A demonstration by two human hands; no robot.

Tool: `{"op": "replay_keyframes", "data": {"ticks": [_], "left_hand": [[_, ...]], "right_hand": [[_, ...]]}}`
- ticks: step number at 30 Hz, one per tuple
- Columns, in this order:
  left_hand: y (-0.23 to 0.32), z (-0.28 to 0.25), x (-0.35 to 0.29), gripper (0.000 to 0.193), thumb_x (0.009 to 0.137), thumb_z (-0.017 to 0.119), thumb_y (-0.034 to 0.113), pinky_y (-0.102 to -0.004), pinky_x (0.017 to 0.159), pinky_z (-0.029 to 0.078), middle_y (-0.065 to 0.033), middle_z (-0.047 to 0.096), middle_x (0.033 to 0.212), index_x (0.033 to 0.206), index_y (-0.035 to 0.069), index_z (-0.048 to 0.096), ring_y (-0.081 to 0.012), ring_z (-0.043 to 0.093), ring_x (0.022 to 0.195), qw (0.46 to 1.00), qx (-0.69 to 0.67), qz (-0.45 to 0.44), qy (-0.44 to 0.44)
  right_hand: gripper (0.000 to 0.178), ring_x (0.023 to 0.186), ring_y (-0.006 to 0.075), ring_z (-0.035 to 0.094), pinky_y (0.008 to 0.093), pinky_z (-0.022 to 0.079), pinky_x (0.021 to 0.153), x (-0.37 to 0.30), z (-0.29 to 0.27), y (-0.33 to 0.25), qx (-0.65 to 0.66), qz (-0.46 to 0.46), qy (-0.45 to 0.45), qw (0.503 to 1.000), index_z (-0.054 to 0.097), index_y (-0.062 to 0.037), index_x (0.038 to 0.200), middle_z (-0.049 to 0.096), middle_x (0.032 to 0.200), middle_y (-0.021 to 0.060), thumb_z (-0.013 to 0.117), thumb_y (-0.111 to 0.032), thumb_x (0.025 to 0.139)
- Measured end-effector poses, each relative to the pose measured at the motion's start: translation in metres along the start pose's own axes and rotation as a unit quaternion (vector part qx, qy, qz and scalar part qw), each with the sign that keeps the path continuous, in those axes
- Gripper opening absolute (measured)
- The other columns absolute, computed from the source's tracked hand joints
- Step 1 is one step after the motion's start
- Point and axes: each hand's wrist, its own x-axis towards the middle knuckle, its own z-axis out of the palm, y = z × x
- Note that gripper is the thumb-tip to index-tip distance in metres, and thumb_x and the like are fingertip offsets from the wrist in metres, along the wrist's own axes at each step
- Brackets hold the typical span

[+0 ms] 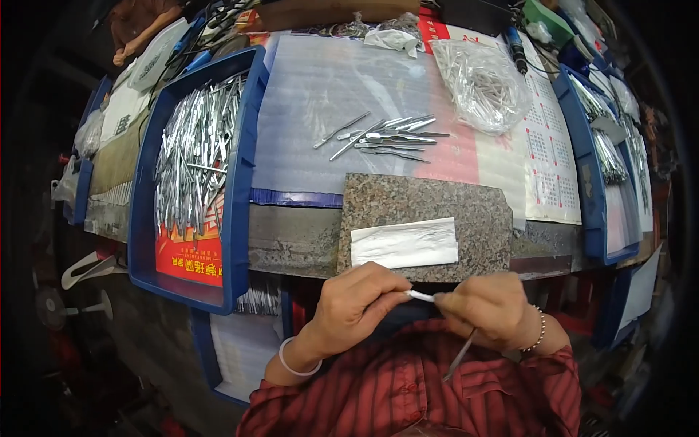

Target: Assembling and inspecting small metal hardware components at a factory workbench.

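My left hand (360, 302) is closed in a pinch on one end of a short, narrow, pale shiny strip (421, 296). The other end runs into the fingers of my right hand (491, 309), which is closed and slightly blurred. Below the right hand a slim grey metal rod (460, 355) sticks out, slanting down toward my shirt; its upper part is hidden. Both hands are just off the near edge of a speckled granite slab (422, 197). A folded white cloth or paper (404, 244) lies on the slab. Beyond it, slim metal pieces (393, 138) lie in a loose pile.
At the left, a blue tray (244, 175) holds many similar metal pieces. A clear plastic bag (484, 87) of slim pieces sits at the back right, beside a power screwdriver (517, 49). More blue trays (582, 156) stand far right. Another person's hands (125, 54) show top left.
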Motion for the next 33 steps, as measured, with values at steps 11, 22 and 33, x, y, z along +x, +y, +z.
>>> {"op": "replay_keyframes", "data": {"ticks": [11,22,33], "left_hand": [[-0.040,0.003,0.007,0.021,0.072,0.076,0.005,-0.0407,0.085,0.035,-0.0044,0.059,0.086,0.091,0.009,0.067,-0.0271,0.061,0.097,0.957,0.261,0.095,0.086],[-0.043,-0.004,0.005,0.025,0.070,0.077,0.005,-0.0407,0.084,0.034,-0.0047,0.057,0.085,0.092,0.009,0.067,-0.0267,0.061,0.094,0.965,0.242,0.086,0.058],[-0.037,-0.013,0.005,0.024,0.072,0.076,0.005,-0.0410,0.085,0.035,-0.0037,0.058,0.087,0.093,0.009,0.067,-0.0256,0.061,0.098,0.969,0.234,0.064,0.037]], "right_hand": [[0.044,0.062,0.0271,0.065,0.0332,0.048,0.052,-0.018,-0.021,0.012,-0.067,0.007,0.169,0.983,0.065,0.0041,0.104,0.071,0.101,0.0185,0.045,-0.035,0.099],[0.039,0.071,0.0296,0.070,0.0330,0.055,0.061,0.018,-0.001,0.023,0.096,0.191,0.074,0.974,0.064,0.0012,0.096,0.070,0.094,0.0173,0.049,-0.034,0.100],[0.019,0.062,0.0282,0.065,0.0353,0.051,0.051,0.058,0.015,0.007,-0.015,0.098,-0.100,0.990,0.062,-0.0038,0.092,0.066,0.085,0.0119,0.066,-0.021,0.086]]}}
